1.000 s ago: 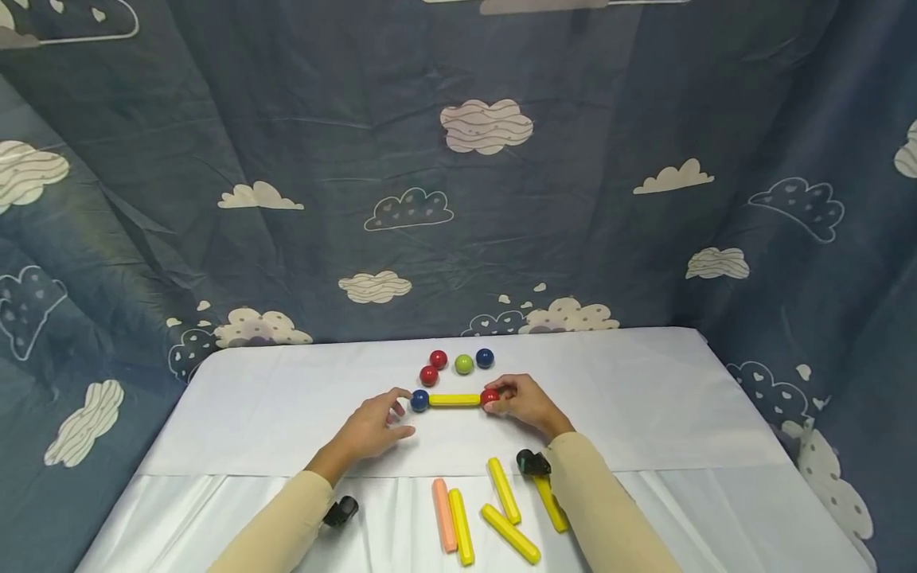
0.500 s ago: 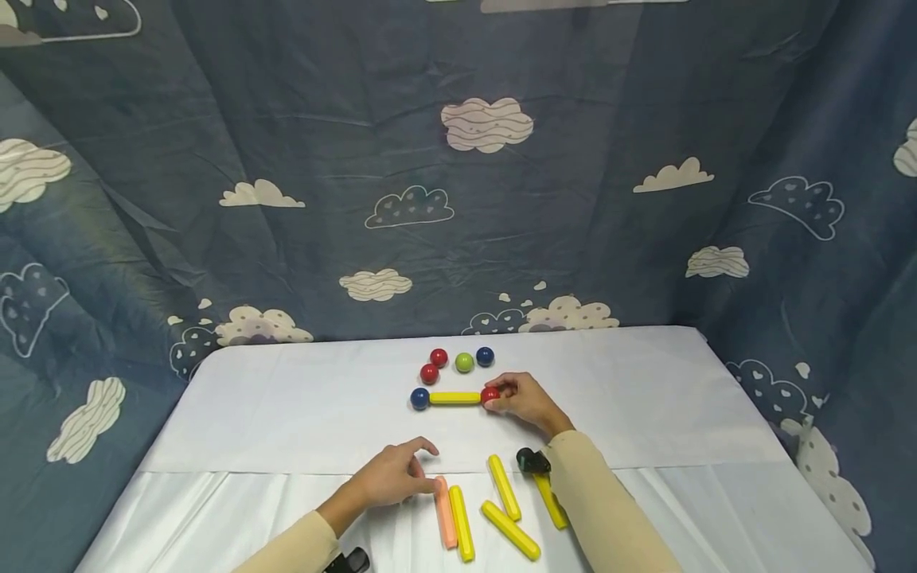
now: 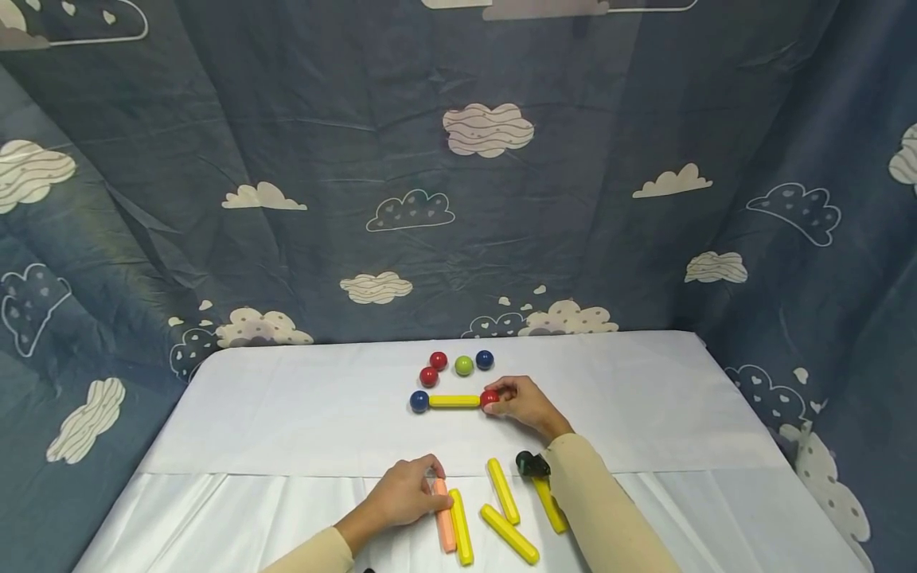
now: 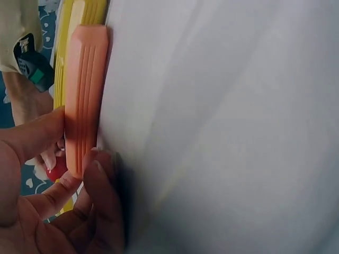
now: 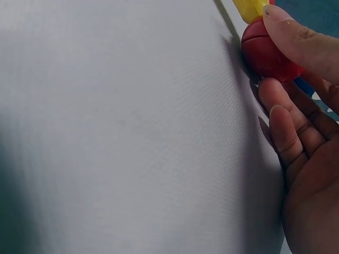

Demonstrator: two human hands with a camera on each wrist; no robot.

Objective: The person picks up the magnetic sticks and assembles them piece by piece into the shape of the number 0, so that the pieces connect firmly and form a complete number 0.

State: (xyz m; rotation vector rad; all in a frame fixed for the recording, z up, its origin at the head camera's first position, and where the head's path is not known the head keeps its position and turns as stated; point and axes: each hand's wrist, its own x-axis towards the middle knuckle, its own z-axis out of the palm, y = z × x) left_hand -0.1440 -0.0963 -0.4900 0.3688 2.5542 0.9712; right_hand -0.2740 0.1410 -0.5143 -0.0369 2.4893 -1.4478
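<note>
My left hand (image 3: 406, 492) is at the far end of an orange grooved stick (image 4: 86, 90) on the white cloth, thumb on one side and fingers curled about the tip. A yellow stick (image 3: 462, 527) lies right alongside it. Farther back, my right hand (image 3: 525, 402) pinches a red ball (image 5: 267, 53) between thumb and fingers. This ball sits at the right end of a yellow stick (image 3: 454, 401), whose left end meets a dark blue ball (image 3: 419, 401). Together they form a level bar on the cloth.
Behind the bar lie two loose red balls (image 3: 429, 376), a green ball (image 3: 464, 365) and another blue ball (image 3: 485, 360). More yellow sticks (image 3: 509, 534) are scattered at the front, one partly under the right sleeve (image 3: 602, 493). A cloud-patterned curtain (image 3: 458, 239) closes off the table's back.
My left hand has left the blue ball, come back toward the front edge and taken hold of the orange stick. The right hand stays on the red ball.
</note>
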